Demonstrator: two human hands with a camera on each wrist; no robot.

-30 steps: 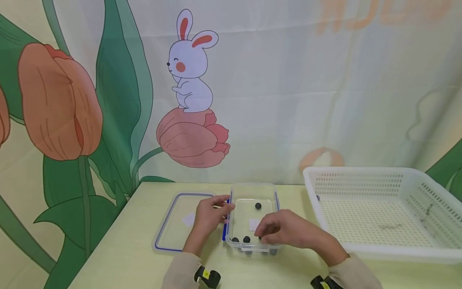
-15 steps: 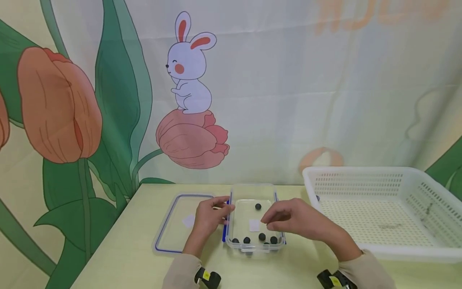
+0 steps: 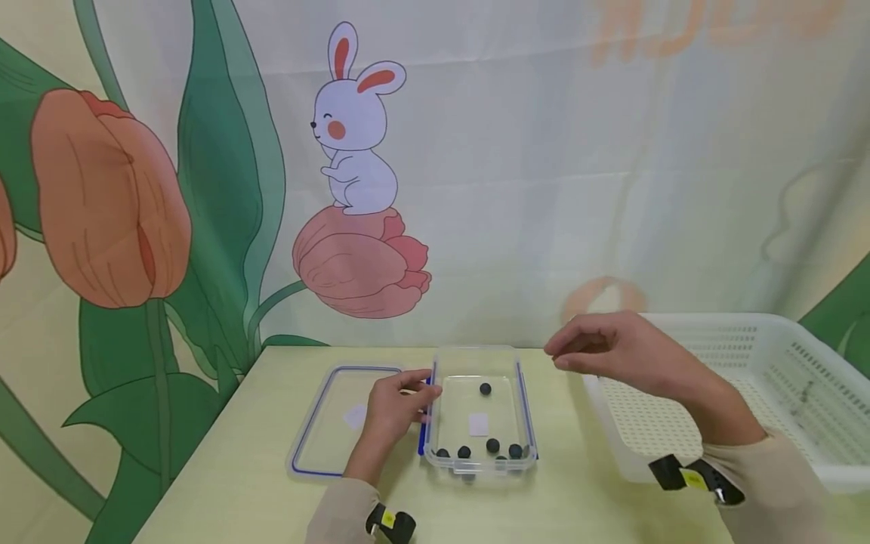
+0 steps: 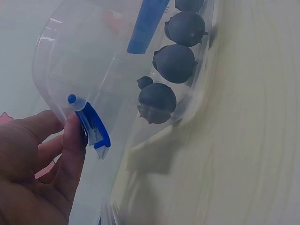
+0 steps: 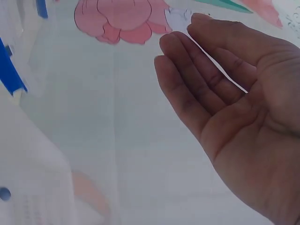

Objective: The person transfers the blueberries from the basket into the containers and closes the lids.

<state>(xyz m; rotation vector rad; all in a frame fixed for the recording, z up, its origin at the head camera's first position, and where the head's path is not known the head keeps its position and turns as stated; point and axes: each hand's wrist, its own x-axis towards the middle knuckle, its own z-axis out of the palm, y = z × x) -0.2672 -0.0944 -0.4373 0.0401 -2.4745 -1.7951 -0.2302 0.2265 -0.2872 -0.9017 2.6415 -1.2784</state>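
A clear plastic food container (image 3: pixel 479 400) with blue side clips stands without its lid on the table. Several dark, round blueberries (image 3: pixel 492 446) lie in it, mostly along the near wall, and one lies toward the back. My left hand (image 3: pixel 396 404) grips the container's left wall by the rim, thumb over the edge; the left wrist view shows its fingers beside a blue clip (image 4: pixel 93 124). To the right of the container, my right hand (image 3: pixel 615 351) is raised in front of the white basket (image 3: pixel 652 423). Its fingers (image 5: pixel 183 89) are loosely bent, holding nothing.
The container's lid (image 3: pixel 319 423), edged with a blue seal, lies flat to the left. The large perforated basket occupies the table's right side. A small dark blue round thing (image 5: pixel 4 193) shows at the basket in the right wrist view. A printed curtain hangs behind.
My right hand has left a blueberry among the others at the container's near end, then risen up and right toward the basket. My left hand stays on the container.
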